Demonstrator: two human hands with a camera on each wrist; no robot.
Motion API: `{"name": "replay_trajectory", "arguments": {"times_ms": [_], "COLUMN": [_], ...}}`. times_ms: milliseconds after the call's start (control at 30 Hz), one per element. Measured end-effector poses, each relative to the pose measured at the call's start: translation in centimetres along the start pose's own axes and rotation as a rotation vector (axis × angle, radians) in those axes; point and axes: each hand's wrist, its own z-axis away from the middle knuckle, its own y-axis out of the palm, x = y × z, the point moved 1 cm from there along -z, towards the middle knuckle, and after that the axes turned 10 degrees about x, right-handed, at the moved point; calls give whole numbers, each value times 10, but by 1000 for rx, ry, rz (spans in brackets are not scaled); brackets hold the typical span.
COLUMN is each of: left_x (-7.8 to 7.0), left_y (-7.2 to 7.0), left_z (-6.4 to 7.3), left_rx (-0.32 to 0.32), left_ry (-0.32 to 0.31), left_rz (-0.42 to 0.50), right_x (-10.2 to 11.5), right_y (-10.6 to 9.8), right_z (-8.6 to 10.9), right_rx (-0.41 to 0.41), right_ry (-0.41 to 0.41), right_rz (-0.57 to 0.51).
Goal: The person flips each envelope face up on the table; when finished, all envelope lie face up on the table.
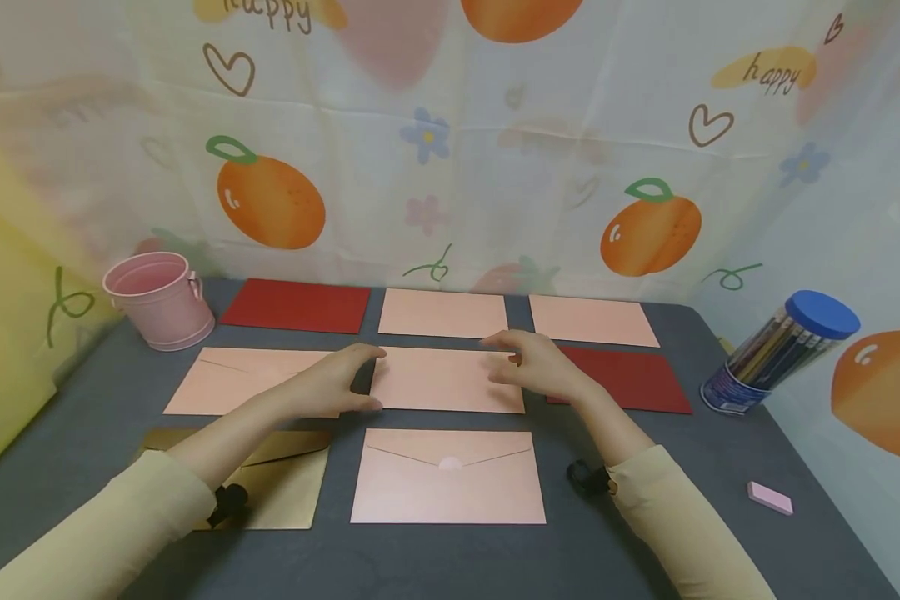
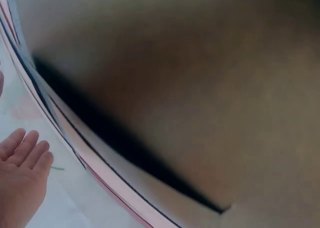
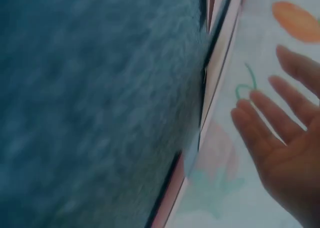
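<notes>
A plain pink envelope point(image 1: 437, 380) lies flat in the middle of the table. At its left edge is my left hand point(image 1: 333, 382), thumb and fingers apart, with the forearm over another pink envelope point(image 1: 228, 375) and a gold envelope point(image 1: 288, 487). My right hand point(image 1: 542, 363) hovers at the middle envelope's right edge, its fingers loosely bent and holding nothing. Beside it lies a red envelope point(image 1: 637, 379). In the wrist views, the left fingers point(image 2: 30, 150) and right fingers point(image 3: 272, 115) are extended. Closer to me, a pink envelope point(image 1: 450, 496) shows its flap and round seal.
Along the back lie a red envelope point(image 1: 296, 306) and two pink envelopes point(image 1: 442, 313). A pink bucket point(image 1: 161, 308) stands at the left. On the right are a tilted pencil container with a blue lid point(image 1: 822, 314) and a small pink eraser point(image 1: 770, 497). Patterned cloth point(image 1: 450, 217) hangs behind.
</notes>
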Motion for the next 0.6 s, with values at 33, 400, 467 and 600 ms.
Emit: {"name": "replay_trajectory", "arguments": {"times_ms": [33,400,467,600], "left_x": [0,6,7,6], "left_y": [1,12,13,13], "left_z": [-1,-4,-3,-2], "left_rx": [1,22,32,28], "left_ry": [2,22,9,12], "left_rz": [6,-18,-43,-126], "right_x": [-2,-17,-19,-22], "right_y": [-1,2,3,5], "right_z": [2,13,13,14], "right_rx": [9,163,186,209], "right_ry": [5,9,17,18], "right_rz": [-1,55,74,98]}}
